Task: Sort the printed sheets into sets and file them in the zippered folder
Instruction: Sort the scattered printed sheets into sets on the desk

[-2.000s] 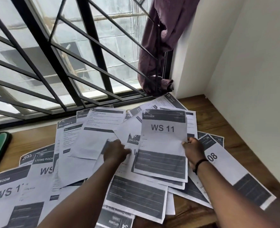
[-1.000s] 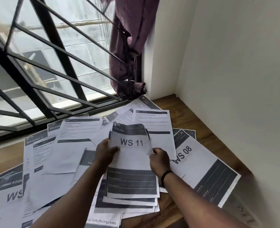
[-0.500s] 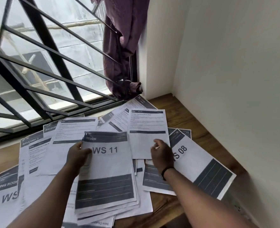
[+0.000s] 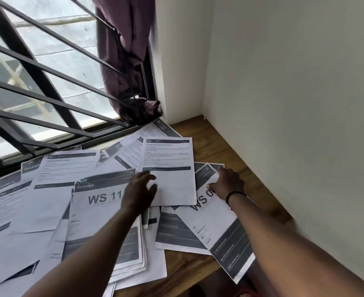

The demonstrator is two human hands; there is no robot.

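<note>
Risk of mixed sets here — thin, slick printed sheets (image 4: 76,202) overlapping loosely across the wooden desk (image 4: 217,144), apt to slide or drag neighbours along. Left hand (image 4: 138,195) released, fingers spread, hovering over the KITCHEN WS 11 stack (image 4: 100,198) and the text page (image 4: 169,166) near the desk's far right corner. Right hand (image 4: 227,182) pinching the far edge of the WS 0 sheet (image 4: 217,226) — tugging could crease it. Near corner overhanging the desk's front edge. Zippered folder not in view.

I see sheets spread over the table (image 4: 215,151): the WS 11 stack (image 4: 104,211) lies left, a WS 0 sheet (image 4: 217,224) right, a text page (image 4: 170,168) between, farther, overlapping both; window (image 4: 48,82) beyond.
</note>
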